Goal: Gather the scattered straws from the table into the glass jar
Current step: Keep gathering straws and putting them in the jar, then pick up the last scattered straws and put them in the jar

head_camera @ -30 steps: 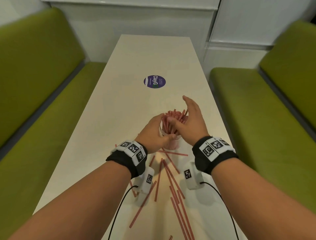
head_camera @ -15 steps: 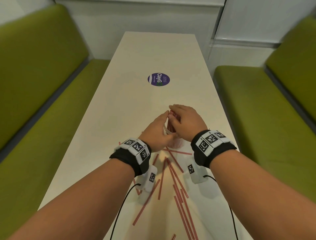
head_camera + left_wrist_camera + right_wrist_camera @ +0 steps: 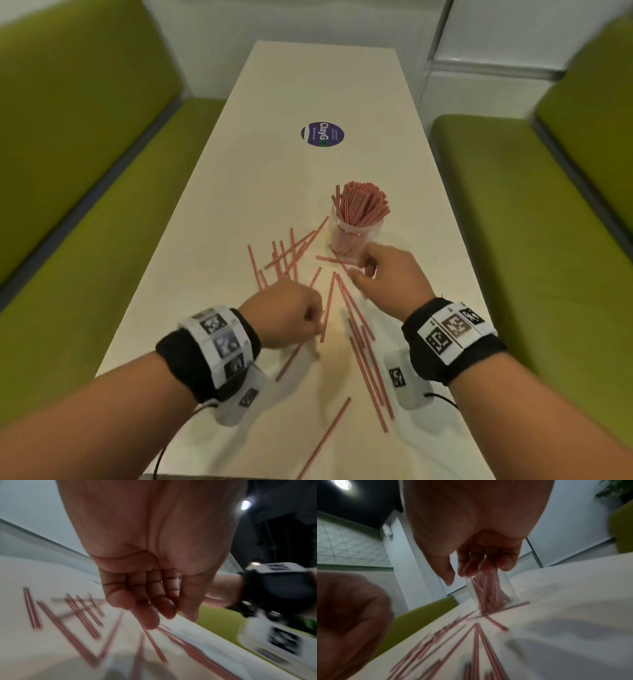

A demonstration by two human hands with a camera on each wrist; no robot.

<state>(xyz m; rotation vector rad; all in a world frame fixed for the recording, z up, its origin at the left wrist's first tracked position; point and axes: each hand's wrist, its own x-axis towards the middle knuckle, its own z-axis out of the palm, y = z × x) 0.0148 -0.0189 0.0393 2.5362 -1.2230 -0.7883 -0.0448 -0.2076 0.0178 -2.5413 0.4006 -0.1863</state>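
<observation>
A glass jar (image 3: 356, 236) packed with red-striped straws (image 3: 362, 202) stands upright at mid-table, right of centre. Several more straws (image 3: 363, 342) lie scattered on the table between the jar and me. My left hand (image 3: 313, 320) hovers low over them with loosely curled fingers (image 3: 150, 620), whose tips sit at one straw's end (image 3: 154, 642); blur hides any contact. My right hand (image 3: 361, 270) is just in front of the jar (image 3: 489, 592), its fingers (image 3: 471, 568) curled and empty, beside a straw (image 3: 334, 259) lying crosswise.
The long white table (image 3: 308, 85) carries a round purple sticker (image 3: 322, 134) beyond the jar. Green benches (image 3: 85, 171) (image 3: 548, 205) run along both sides. One straw (image 3: 325, 438) lies near the front edge.
Both hands have left the jar's top and come back down towards me over the scattered straws. The jar now stands alone with its bundle of straws upright.
</observation>
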